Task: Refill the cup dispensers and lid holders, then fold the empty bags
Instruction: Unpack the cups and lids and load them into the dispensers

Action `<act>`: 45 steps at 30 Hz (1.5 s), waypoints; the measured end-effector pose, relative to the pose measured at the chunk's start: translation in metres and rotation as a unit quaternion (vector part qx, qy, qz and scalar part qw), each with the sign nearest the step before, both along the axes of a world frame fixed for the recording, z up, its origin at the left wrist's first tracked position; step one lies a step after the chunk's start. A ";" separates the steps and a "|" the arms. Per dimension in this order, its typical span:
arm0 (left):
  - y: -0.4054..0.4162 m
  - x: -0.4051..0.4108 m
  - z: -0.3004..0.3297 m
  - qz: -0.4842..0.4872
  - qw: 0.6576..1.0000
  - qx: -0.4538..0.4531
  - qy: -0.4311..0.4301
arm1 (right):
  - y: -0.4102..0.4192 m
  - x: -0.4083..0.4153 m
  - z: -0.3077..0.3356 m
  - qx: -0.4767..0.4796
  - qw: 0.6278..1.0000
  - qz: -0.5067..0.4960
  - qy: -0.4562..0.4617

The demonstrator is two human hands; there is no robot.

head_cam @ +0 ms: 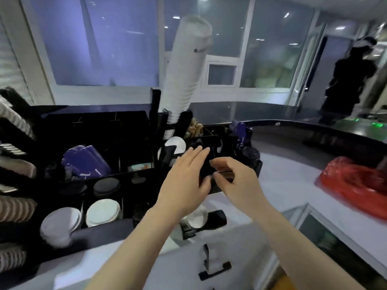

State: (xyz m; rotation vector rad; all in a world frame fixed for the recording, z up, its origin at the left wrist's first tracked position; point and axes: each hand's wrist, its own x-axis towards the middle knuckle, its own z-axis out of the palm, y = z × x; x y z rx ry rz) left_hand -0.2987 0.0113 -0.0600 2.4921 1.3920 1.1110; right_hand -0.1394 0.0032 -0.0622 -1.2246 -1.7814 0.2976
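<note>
A black organizer (117,181) with cup dispensers and lid wells stands on the counter. A tall stack of white cups (184,72) leans up out of its middle holder. White lids (102,212) and black lids (106,186) fill wells at the front left. My left hand (186,178) reaches to the organizer's right end with straight fingers against a stack of black lids (206,168). My right hand (232,174) curls its fingers round the same black stack from the right. The stack is mostly hidden between the hands.
Ribbed cup stacks (14,208) lie in the rack at far left. Purple sleeves (85,160) sit in a back compartment. A red plastic bag (356,185) lies on the counter at right. A person in black (349,76) stands far right. White cup (196,216) below my hands.
</note>
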 end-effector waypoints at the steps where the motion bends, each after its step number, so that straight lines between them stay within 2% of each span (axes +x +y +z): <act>1: 0.006 0.018 0.000 0.009 1.000 -0.004 0.005 | 0.007 0.018 -0.001 -0.005 1.000 0.010 -0.003; 8: 0.039 0.112 0.000 0.056 0.997 -0.046 0.036 | 0.059 0.115 -0.002 -0.046 0.998 0.040 -0.014; 14: 0.058 0.170 -0.020 0.109 0.980 -0.167 -0.004 | 0.082 0.177 -0.020 -0.090 0.994 0.038 -0.053; 18: 0.076 0.213 -0.044 0.122 0.973 -0.188 -0.053 | 0.104 0.216 -0.041 -0.129 0.991 0.002 -0.043; 23: 0.106 0.229 -0.086 0.122 0.957 -0.259 -0.054 | 0.140 0.245 -0.057 -0.161 0.987 -0.022 -0.008; 26: 0.135 0.227 -0.106 0.142 0.958 -0.250 -0.019 | 0.177 0.254 -0.059 -0.166 0.986 -0.028 -0.016; 29: 0.169 0.220 -0.120 0.176 0.959 -0.223 0.017 | 0.213 0.253 -0.060 -0.165 0.984 -0.029 -0.058; 34: 0.208 0.207 -0.132 0.249 0.953 -0.167 0.048 | 0.262 0.251 -0.061 -0.131 0.972 -0.019 -0.196; 38: 0.212 0.202 -0.148 0.290 0.925 -0.222 0.104 | 0.289 0.251 -0.062 -0.174 0.930 0.033 -0.322; 40: 0.213 0.203 -0.154 0.310 0.914 -0.217 0.145 | 0.302 0.252 -0.062 -0.193 0.901 0.063 -0.383; 43: 0.214 0.203 -0.152 0.303 0.913 -0.228 0.149 | 0.315 0.252 -0.064 -0.229 0.869 0.104 -0.427; 45: 0.213 0.201 -0.152 0.299 0.914 -0.232 0.148 | 0.319 0.253 -0.068 -0.222 0.870 0.115 -0.426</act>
